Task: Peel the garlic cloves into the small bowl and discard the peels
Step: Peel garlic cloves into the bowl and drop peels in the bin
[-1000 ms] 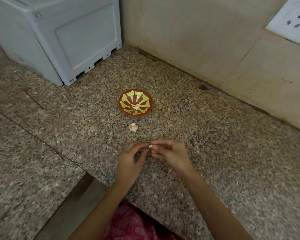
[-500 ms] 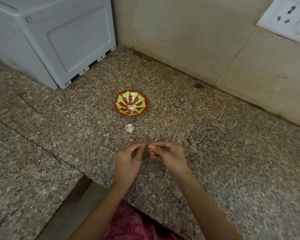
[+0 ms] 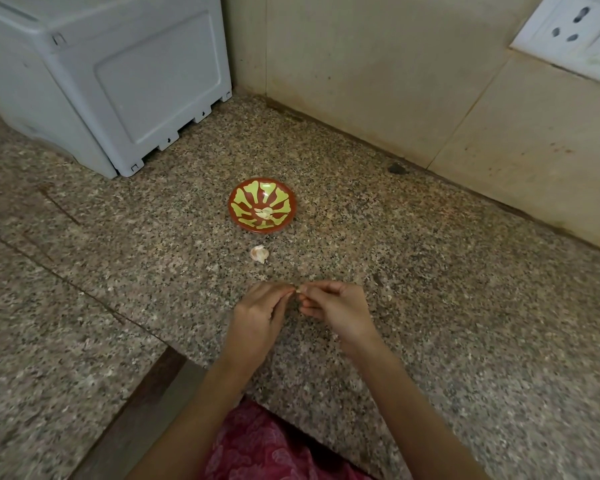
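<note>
The left hand [image 3: 257, 317] and the right hand [image 3: 336, 313] meet fingertip to fingertip just above the speckled desk [image 3: 430, 289]. Their fingers are curled and narrow, pinching a garlic clove [image 3: 297, 290] between them; only a pale sliver of it shows. Just beyond the hands, 1 loose garlic piece [image 3: 260, 253] lies on the desk. Near it, further back, stands the small bowl [image 3: 237, 195], red with green petals, with pale garlic bits [image 3: 264, 213] at its centre. A grey box [image 3: 118, 81] sits back left, a wall socket [image 3: 575, 29] top right.
</note>
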